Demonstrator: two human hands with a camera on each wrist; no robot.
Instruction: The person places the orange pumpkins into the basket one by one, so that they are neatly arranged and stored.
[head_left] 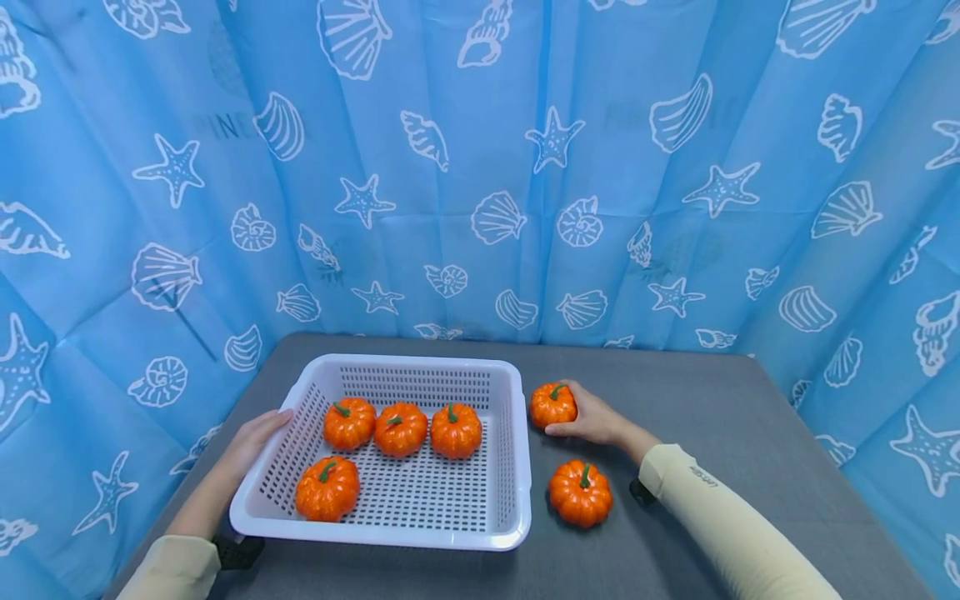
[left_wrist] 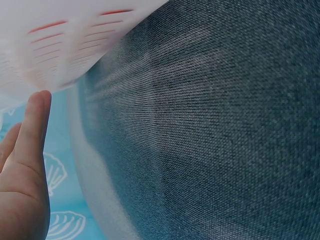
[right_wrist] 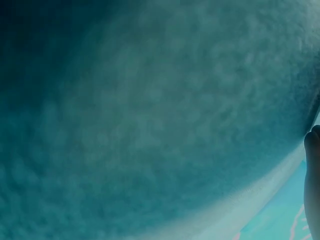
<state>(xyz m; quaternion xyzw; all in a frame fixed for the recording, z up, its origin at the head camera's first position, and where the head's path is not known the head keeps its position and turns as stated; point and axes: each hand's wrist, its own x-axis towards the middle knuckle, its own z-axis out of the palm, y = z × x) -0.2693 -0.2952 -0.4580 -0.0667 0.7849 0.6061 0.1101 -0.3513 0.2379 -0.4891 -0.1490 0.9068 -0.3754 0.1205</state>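
Observation:
A white plastic basket (head_left: 378, 537) with slotted walls and floor stands on the table, holding several small orange pumpkins (head_left: 456, 432) with green stems. At its left side my left hand (head_left: 251, 442) touches the rim; the left wrist view shows straight fingers (left_wrist: 32, 125) against the outer wall. Just beyond the basket's right side, my right hand (head_left: 592, 414) grips another orange pumpkin (head_left: 550, 407) from its right, thumb on the near side. A further pumpkin (head_left: 582, 494) sits on the table nearer to me. Only a dark sliver of the right hand (right_wrist: 313, 175) shows in the right wrist view.
The dark grey cloth-covered table (head_left: 705, 417) extends to the right of my right arm. Behind and beside it hangs a blue curtain (head_left: 480, 183) with white shells and starfish. Dark wrist bands (head_left: 238, 552) sit by both cream sleeves.

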